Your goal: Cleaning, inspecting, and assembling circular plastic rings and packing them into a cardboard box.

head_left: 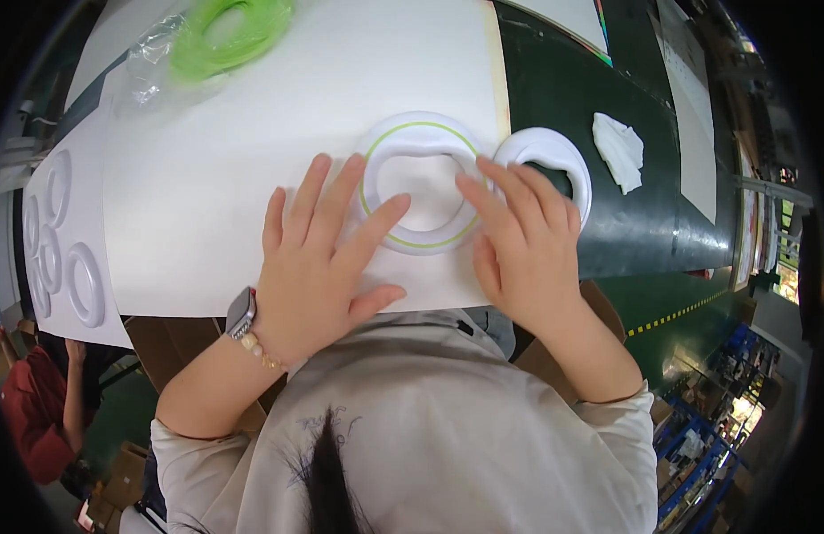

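A white ring-shaped part [423, 132] lies flat on the white sheet in front of me, with a thin green ring running around its face. My left hand [319, 245] is over the ring's left side, fingers spread, the index fingertip reaching toward its hole. At the ring's right side is my right hand [528, 236], its fingers apart and slightly bent, nothing visible in them. Whether the fingertips press on the ring or hover just above it, I cannot tell. Beyond my right hand lies a second white ring [541, 144], partly covered by that hand, without a visible green line.
A clear plastic bag [149, 67] with a coil of bright green rings [194, 44] lies at the far left. A crumpled white cloth [618, 151] rests on the dark green tabletop [554, 84]. Several white rings [85, 285] lie at the left edge, near a person in red [36, 414].
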A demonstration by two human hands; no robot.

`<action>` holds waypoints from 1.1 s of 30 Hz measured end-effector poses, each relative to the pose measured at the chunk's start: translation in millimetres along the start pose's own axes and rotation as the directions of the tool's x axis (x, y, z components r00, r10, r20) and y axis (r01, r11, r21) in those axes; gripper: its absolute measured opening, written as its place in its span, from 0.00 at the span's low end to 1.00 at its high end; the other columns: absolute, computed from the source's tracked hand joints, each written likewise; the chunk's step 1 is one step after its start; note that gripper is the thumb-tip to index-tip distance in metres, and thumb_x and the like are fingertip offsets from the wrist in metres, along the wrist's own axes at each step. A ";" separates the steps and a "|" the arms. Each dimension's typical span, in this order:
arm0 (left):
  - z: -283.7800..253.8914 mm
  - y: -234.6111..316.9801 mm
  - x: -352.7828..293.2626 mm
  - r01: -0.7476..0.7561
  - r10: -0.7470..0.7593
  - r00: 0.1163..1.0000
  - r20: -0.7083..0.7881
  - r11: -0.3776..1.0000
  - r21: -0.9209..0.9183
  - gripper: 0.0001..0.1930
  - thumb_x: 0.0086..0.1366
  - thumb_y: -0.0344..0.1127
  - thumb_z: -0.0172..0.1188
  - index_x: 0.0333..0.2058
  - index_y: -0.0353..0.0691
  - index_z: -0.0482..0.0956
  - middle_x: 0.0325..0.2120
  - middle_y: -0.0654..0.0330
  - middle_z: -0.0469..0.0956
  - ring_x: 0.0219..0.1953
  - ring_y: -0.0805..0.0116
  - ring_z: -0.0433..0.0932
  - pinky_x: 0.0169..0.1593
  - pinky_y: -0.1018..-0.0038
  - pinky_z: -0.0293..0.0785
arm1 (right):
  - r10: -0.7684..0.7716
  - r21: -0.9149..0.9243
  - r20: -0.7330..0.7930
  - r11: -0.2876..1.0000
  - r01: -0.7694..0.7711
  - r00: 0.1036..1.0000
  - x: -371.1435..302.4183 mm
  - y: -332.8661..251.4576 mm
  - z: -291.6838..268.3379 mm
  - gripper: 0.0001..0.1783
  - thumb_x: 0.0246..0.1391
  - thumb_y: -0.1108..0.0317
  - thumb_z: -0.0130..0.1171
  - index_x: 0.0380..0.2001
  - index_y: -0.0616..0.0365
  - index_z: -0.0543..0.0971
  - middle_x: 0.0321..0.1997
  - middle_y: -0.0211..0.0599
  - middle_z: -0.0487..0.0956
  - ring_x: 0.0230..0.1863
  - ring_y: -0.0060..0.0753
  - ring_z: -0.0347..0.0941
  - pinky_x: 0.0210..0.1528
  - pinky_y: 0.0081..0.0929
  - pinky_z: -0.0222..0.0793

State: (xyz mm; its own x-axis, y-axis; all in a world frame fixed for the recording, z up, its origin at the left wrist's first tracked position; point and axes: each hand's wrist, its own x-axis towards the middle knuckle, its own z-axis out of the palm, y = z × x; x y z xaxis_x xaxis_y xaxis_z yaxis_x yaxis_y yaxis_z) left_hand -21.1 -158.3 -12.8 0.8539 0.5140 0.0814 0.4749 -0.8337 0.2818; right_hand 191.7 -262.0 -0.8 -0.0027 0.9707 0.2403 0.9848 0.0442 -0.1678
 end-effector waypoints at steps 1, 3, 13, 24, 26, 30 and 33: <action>-4.6 -4.1 5.3 0.017 -0.016 0.999 0.037 0.999 -0.030 0.37 0.57 0.65 0.56 0.63 0.59 0.66 0.64 0.50 0.60 0.68 0.46 0.53 0.62 0.39 0.48 | 0.024 -0.005 0.000 1.000 -0.024 1.000 12.3 4.7 -0.6 0.32 0.41 0.73 0.58 0.56 0.47 0.74 0.57 0.31 0.74 0.56 0.42 0.67 0.53 0.38 0.57; -9.6 -5.6 7.1 -0.012 0.012 0.998 0.066 1.000 0.010 0.38 0.58 0.64 0.55 0.64 0.55 0.64 0.64 0.50 0.60 0.68 0.47 0.53 0.62 0.40 0.48 | -0.042 0.001 0.012 0.999 0.042 0.999 18.3 10.9 -0.1 0.35 0.42 0.72 0.59 0.59 0.51 0.69 0.59 0.34 0.72 0.58 0.45 0.66 0.55 0.41 0.56; -65.4 -176.3 150.6 0.358 -0.353 0.933 -0.066 0.907 0.222 0.14 0.58 0.42 0.62 0.37 0.38 0.80 0.33 0.52 0.81 0.38 0.50 0.79 0.42 0.61 0.74 | -0.116 0.109 -0.083 0.986 0.125 0.990 38.9 21.5 -14.3 0.33 0.42 0.69 0.60 0.57 0.58 0.70 0.60 0.43 0.73 0.62 0.52 0.64 0.61 0.45 0.55; -69.3 -183.8 151.8 0.347 -0.349 0.936 -0.039 0.901 0.262 0.10 0.58 0.39 0.62 0.31 0.39 0.80 0.28 0.53 0.80 0.33 0.50 0.79 0.37 0.60 0.75 | 0.002 0.262 -0.117 0.965 0.029 0.993 22.8 46.3 -16.7 0.27 0.51 0.71 0.54 0.56 0.62 0.68 0.58 0.47 0.73 0.62 0.56 0.64 0.63 0.46 0.56; -82.1 -182.5 146.8 0.367 -0.361 0.930 -0.071 0.899 0.237 0.08 0.59 0.38 0.59 0.30 0.39 0.80 0.27 0.53 0.80 0.32 0.51 0.78 0.37 0.61 0.74 | -0.014 0.271 -0.113 0.961 0.044 0.994 22.5 46.9 -17.9 0.26 0.52 0.71 0.54 0.56 0.62 0.69 0.58 0.46 0.74 0.62 0.56 0.64 0.63 0.46 0.56; -89.5 -179.5 136.9 0.360 -0.352 0.932 -0.087 0.927 0.106 0.08 0.59 0.36 0.59 0.31 0.37 0.79 0.27 0.51 0.79 0.31 0.52 0.77 0.36 0.64 0.72 | -0.008 0.287 -0.122 0.957 0.043 0.993 21.4 44.6 -21.4 0.25 0.52 0.70 0.54 0.55 0.63 0.69 0.56 0.45 0.75 0.61 0.56 0.65 0.62 0.46 0.58; -103.8 -172.3 132.6 0.358 -0.351 0.923 -0.156 0.933 0.018 0.10 0.62 0.38 0.55 0.35 0.37 0.78 0.27 0.51 0.79 0.32 0.52 0.78 0.38 0.62 0.73 | -0.006 0.323 -0.130 0.945 0.048 0.991 16.3 42.3 -22.3 0.24 0.52 0.71 0.54 0.54 0.63 0.70 0.55 0.45 0.76 0.60 0.55 0.67 0.61 0.46 0.60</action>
State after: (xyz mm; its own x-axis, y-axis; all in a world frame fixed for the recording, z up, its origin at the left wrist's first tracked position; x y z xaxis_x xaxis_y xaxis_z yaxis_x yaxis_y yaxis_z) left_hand -11.9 74.4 48.7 0.5882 0.7990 0.1253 0.7532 -0.5976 0.2749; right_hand 237.2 -249.5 17.3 0.0141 0.9315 0.3635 0.8746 0.1647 -0.4560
